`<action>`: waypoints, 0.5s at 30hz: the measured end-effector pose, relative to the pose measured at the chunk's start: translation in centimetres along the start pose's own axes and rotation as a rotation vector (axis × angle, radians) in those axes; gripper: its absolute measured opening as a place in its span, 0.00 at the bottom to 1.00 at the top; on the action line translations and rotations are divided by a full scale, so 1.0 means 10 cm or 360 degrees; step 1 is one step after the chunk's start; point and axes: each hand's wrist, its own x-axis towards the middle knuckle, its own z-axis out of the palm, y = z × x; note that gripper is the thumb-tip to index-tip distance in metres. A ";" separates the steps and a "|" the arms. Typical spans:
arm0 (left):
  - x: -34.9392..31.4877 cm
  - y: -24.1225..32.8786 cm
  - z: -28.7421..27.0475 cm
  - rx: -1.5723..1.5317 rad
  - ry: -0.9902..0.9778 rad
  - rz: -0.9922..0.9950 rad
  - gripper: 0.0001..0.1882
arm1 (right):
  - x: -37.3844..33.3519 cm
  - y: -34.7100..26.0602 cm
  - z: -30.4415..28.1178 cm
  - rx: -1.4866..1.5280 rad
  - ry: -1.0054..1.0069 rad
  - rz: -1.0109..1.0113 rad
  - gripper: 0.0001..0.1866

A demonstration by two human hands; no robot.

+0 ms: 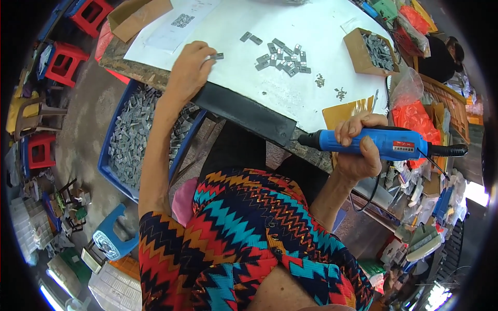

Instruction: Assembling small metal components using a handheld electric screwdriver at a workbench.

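Note:
My right hand (360,150) is wrapped round a blue electric screwdriver (386,144), whose black tip points left at the table's near edge. A black cable leaves its rear end. Over the table's left part, my left hand (191,68) has its fingertips closed on a small grey rectangular part (218,56); only one end of the part shows. A loose group of similar grey rectangular parts (284,58) lies on the white table top (244,28). To the right of them are two little heaps of tiny screws (320,80).
An open cardboard box (358,53) of grey pieces stands at the table's right, another carton (132,20) at the far left. Below the left edge sits a blue crate (116,111) full of grey parts. A yellowish card (337,116) lies near the screwdriver. Red stools (65,62) stand left.

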 end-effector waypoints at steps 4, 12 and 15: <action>0.09 -0.03 0.22 0.0083 -0.0175 -0.0025 0.06 | -0.03 -0.04 -0.03 -0.0028 -0.0025 -0.0032 0.16; 0.01 -0.05 0.03 -0.0248 -0.0345 -0.0541 0.08 | 0.01 -0.02 -0.06 -0.0100 0.0019 0.0028 0.16; -0.04 -0.16 -0.04 -0.0178 -0.0334 -0.0578 0.09 | 0.01 0.00 -0.06 -0.0164 0.0024 0.0009 0.16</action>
